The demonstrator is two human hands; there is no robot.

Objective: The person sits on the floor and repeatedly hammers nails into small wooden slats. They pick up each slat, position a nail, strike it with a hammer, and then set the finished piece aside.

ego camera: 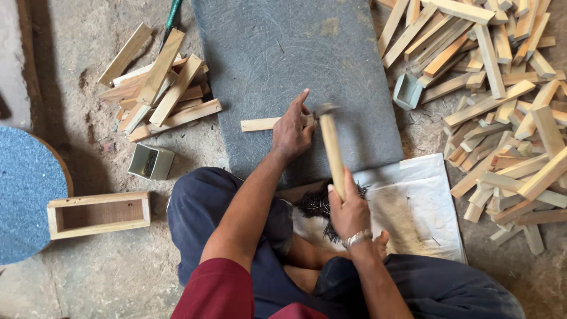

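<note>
Left hand (pixel 292 131) pressed down flat, fingers together, on a thin wood strip (pixel 260 124) lying across the grey stone slab (pixel 283 53). Right hand (pixel 348 210) wrapped tight around the wooden handle of a hammer (pixel 331 145), metal head blurred, just beside the left fingertips above the strip's covered end.

Beside the right wrist, a dark heap of small nails (pixel 316 207) on a white sheet (pixel 425 201) spread over the floor. To the right, a large loose pile of pale wood offcuts (pixel 502 88), short flat rough-sawn bars, crowding the slab's edge, with a small square grey-green box (pixel 407 91) at its near side. To the left, a smaller stack of strips (pixel 159 88), a small metal tin (pixel 151 162), and an open rectangular wooden frame (pixel 97 214) on the dusty concrete floor. At far left, a round blue speckled surface (pixel 23 195).
</note>
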